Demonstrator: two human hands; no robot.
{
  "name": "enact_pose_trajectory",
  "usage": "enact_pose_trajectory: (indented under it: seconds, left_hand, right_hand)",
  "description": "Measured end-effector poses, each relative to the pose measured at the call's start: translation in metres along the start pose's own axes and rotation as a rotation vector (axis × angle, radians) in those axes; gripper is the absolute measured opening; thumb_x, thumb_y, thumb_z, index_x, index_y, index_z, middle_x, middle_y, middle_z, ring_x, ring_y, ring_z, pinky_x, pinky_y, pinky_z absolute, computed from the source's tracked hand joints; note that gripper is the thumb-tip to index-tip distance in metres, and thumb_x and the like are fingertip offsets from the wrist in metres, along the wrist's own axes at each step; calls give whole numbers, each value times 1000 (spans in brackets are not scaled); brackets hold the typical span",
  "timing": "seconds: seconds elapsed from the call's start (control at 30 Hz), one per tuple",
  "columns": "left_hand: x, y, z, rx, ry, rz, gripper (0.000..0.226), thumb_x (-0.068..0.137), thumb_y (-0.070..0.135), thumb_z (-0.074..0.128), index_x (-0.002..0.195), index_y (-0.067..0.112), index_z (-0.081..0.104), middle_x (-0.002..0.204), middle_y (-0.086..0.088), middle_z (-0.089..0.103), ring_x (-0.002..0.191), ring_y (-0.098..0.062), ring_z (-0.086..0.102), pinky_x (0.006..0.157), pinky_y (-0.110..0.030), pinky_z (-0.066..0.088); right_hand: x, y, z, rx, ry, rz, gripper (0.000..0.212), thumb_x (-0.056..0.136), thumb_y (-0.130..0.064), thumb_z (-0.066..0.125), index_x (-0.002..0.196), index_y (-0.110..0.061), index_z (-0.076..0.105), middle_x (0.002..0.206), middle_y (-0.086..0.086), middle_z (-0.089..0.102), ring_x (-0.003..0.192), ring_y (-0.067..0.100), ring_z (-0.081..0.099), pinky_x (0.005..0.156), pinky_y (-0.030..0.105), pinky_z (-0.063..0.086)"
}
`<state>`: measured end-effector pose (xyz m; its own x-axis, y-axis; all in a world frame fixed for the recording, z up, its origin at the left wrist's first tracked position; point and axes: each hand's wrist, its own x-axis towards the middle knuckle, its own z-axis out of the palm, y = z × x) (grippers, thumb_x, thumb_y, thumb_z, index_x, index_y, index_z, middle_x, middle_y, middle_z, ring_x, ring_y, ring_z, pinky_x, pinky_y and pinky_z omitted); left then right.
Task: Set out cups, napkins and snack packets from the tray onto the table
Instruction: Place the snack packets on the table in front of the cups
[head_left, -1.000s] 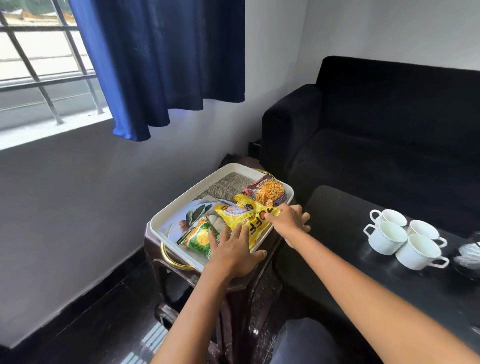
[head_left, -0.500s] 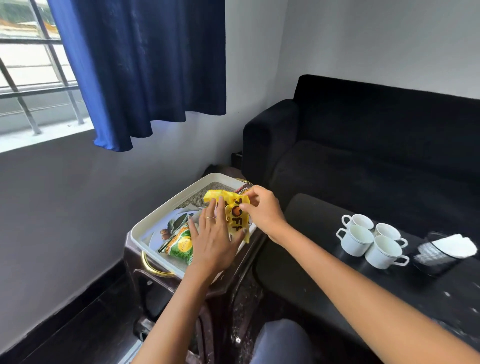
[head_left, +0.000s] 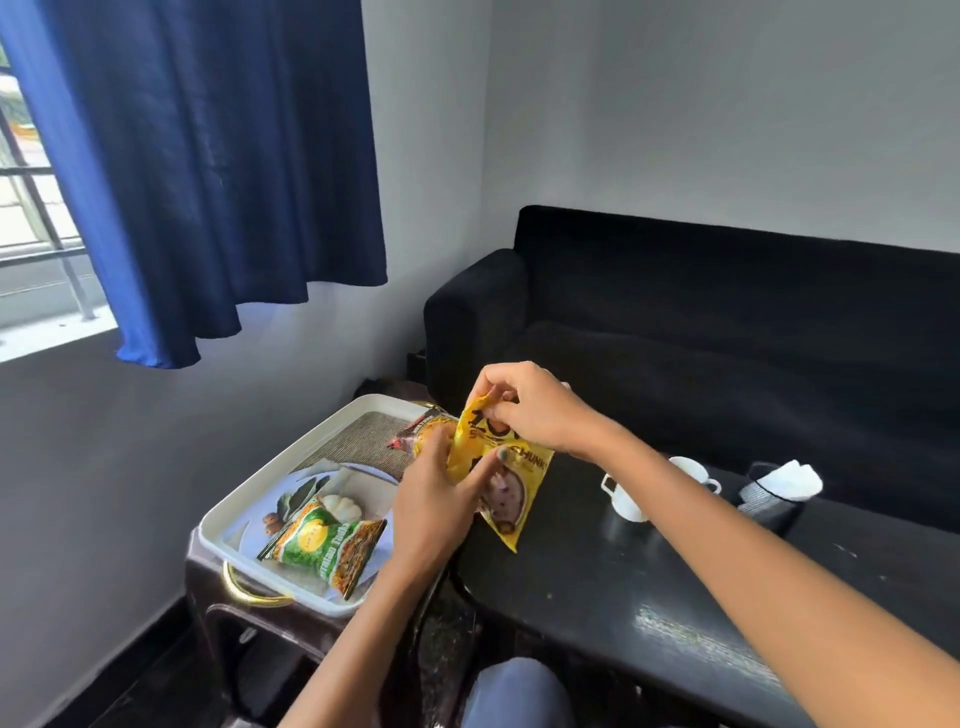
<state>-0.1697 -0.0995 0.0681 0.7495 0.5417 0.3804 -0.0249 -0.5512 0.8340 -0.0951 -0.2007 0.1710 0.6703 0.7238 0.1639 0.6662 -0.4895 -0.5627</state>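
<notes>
A yellow snack packet (head_left: 511, 499) hangs in the air over the gap between the white tray (head_left: 244, 506) and the black table (head_left: 623, 577). My right hand (head_left: 530, 408) pinches its top edge. My left hand (head_left: 434, 501) grips its lower left side, thumb across the front. On the tray lie a green snack packet (head_left: 322, 548), a red-brown packet (head_left: 421, 431) partly hidden behind my hands, and white napkins (head_left: 358, 480). White cups (head_left: 631, 501) stand on the table, mostly hidden by my right forearm.
The tray rests on a dark brown stool (head_left: 249, 629) left of the table. A dark holder with a white napkin (head_left: 779, 486) stands on the table's far side. A black sofa (head_left: 727, 332) runs behind the table. A blue curtain (head_left: 208, 171) hangs at the window.
Both hands have lifted the yellow packet off the tray and carried it right, towards the table. The camera view has swung left and up.
</notes>
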Motion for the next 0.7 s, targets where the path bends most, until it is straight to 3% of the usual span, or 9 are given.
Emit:
enact_pose_trajectory:
  seconds: [0.1, 0.2, 0.3, 0.4, 0.57, 0.7]
  left_hand:
    - [3, 13, 12, -214, -42, -47, 34, 77, 50, 71, 100, 26, 63, 92, 8, 72, 86, -9, 69, 73, -39, 58]
    - [5, 27, 21, -407, -39, -74, 24, 79, 40, 72, 94, 23, 67, 88, 5, 74, 84, -10, 70, 67, -24, 56]
    - [3, 31, 25, -617, -40, -200, 17, 82, 32, 71, 93, 19, 70, 88, 2, 75, 84, -14, 72, 70, -35, 59]
    - [1, 29, 27, -728, -35, -337, 14, 85, 29, 69, 92, 17, 69, 88, -1, 75, 85, -20, 72, 71, -42, 60]
    - [0, 24, 30, -750, -22, -409, 8, 85, 31, 69, 84, 23, 68, 82, 6, 75, 85, -16, 72, 73, -38, 60]
    - [-6, 19, 32, -767, -51, -443, 21, 84, 35, 68, 94, 17, 68, 93, -2, 75, 91, -21, 71, 81, -44, 58]
  right_hand:
    - [-9, -2, -19, -22, 34, -30, 22, 93, -18, 53, 88, -36, 64, 90, -17, 62, 104, 10, 55, 90, 40, 19]
    - [-17, 3, -39, -32, 193, -42, 19, 90, -27, 56, 102, -39, 63, 104, -18, 63, 114, 9, 50, 91, 38, 24]
    - [-29, 21, -54, 168, 514, -13, 20, 87, -23, 58, 104, -31, 65, 99, -16, 66, 105, 6, 58, 93, 37, 41]
    - [-46, 48, -50, 398, 702, 144, 15, 86, -16, 58, 93, -26, 66, 88, -13, 65, 87, 2, 60, 73, 20, 44]
    - [-59, 79, -3, 642, 508, 458, 11, 87, -29, 61, 97, -23, 63, 96, -4, 66, 88, 11, 61, 65, 22, 45]
    - [-60, 81, 28, 775, 318, 505, 23, 88, -44, 59, 97, -23, 63, 96, -1, 71, 88, 16, 69, 76, 36, 58]
